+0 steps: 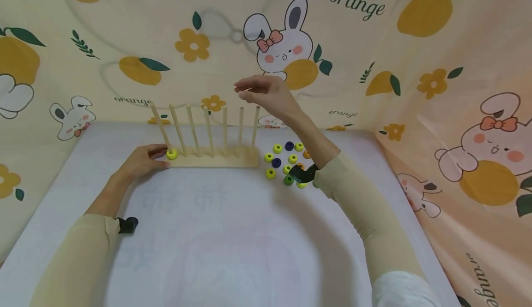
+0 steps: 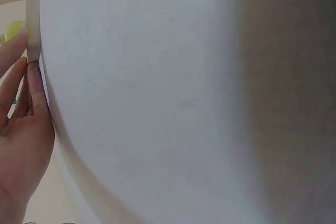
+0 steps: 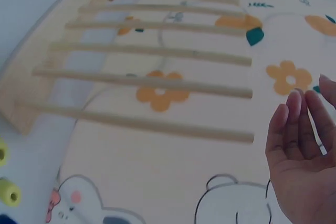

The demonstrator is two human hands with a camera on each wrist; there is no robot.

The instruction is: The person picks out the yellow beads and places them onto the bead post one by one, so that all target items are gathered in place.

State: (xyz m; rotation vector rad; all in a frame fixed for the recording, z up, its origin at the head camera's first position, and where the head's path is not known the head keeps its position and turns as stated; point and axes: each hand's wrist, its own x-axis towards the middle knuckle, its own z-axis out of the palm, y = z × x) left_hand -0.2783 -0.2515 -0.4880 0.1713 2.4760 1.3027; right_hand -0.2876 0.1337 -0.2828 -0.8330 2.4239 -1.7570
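Note:
A wooden peg rack (image 1: pixel 214 162) with a row of upright pegs stands near the back of the table. One yellow bead (image 1: pixel 172 154) sits at the foot of its leftmost peg. My left hand (image 1: pixel 143 163) holds the rack's left end, thumb in front and fingers behind; the left wrist view shows the fingertips against the board's end. Above the rack's right side, my right hand (image 1: pixel 272 97) is raised, apart from the pegs. In the right wrist view its fingers (image 3: pixel 294 124) are only lightly bent, and no bead shows in them.
Right of the rack lie several loose beads, among them a yellow bead (image 1: pixel 271 173), a dark blue bead (image 1: pixel 276 162) and a green bead (image 1: pixel 288 180). The right forearm covers part of this group. A patterned cloth (image 1: pixel 158 21) hangs behind the white tabletop (image 1: pixel 199 233).

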